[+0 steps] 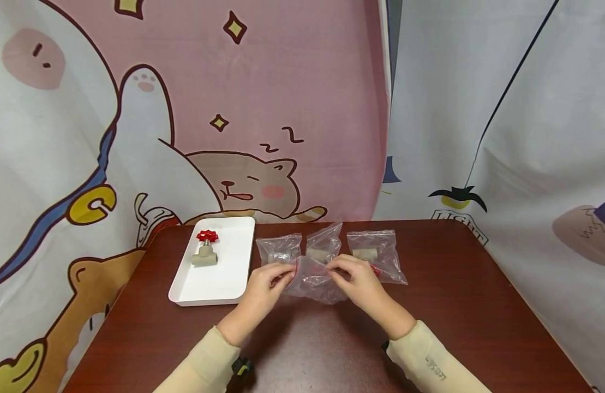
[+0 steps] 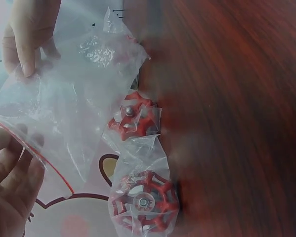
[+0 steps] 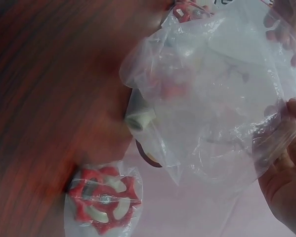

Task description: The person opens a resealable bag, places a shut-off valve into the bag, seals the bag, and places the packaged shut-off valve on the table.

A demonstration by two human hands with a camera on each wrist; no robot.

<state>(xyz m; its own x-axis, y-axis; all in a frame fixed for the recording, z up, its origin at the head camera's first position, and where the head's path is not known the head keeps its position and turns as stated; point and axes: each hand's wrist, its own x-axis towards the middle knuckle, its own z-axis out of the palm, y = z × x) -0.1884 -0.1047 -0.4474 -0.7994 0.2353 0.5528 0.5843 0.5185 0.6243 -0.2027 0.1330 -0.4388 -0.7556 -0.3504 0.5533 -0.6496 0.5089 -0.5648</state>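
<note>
Both hands hold a clear zip bag (image 1: 316,283) over the table, in front of the row of bagged valves. My left hand (image 1: 267,284) pinches its upper left corner between thumb and fingers. At the opposite corner my right hand (image 1: 358,281) pinches the film in the same way. A red line (image 2: 49,170) runs along the bag's mouth, and the film looks slack, with no solid part showing inside. A loose valve (image 1: 205,255) with beige pipe body and red handwheel lies in the white tray (image 1: 229,284), left of my left hand.
Behind the held bag stand three bagged valves: the left bag (image 1: 279,246), the middle bag (image 1: 327,240) partly covered, and the right bag (image 1: 381,251). Red handwheels (image 3: 105,200) show through their film. The brown table (image 1: 454,305) ends at a printed curtain (image 1: 331,109).
</note>
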